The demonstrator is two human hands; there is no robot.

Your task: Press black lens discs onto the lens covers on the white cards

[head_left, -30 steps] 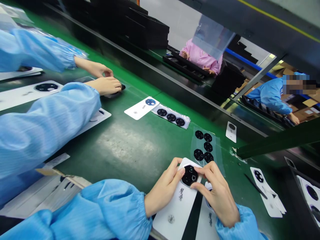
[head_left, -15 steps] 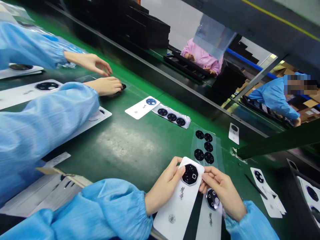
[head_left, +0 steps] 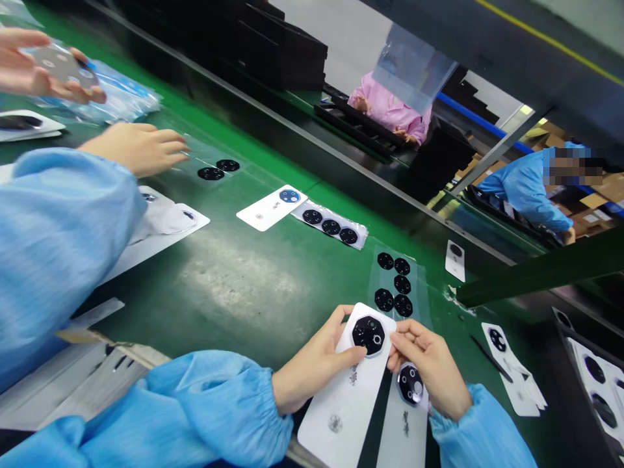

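Note:
A white phone back panel point(head_left: 336, 416) with a black octagonal camera cover point(head_left: 368, 336) at its top tilts up in front of me. My left hand point(head_left: 316, 364) grips its left side, the thumb lying at the lower edge of the black cover. At the panel's upper right edge my right hand point(head_left: 431, 364) has its fingers closed in a pinch. Just below that hand lies a second white panel point(head_left: 402, 448) with its own shiny black camera cover point(head_left: 410, 383). Beyond the held panel, several black camera covers stick to a clear film sheet point(head_left: 419, 273).
A co-worker's hand point(head_left: 136, 148) and blue sleeve reach in from the left. Farther back are a white panel point(head_left: 260, 214) and a strip with three black covers point(head_left: 331, 227). On the right lie black tweezers point(head_left: 490, 357), another panel point(head_left: 519, 393) and a black tray point(head_left: 560, 364).
My left thumb has slid down the black cover to its lower edge. The co-worker's hands have moved left, uncovering two black covers on film; one now holds a greyish plate with holes.

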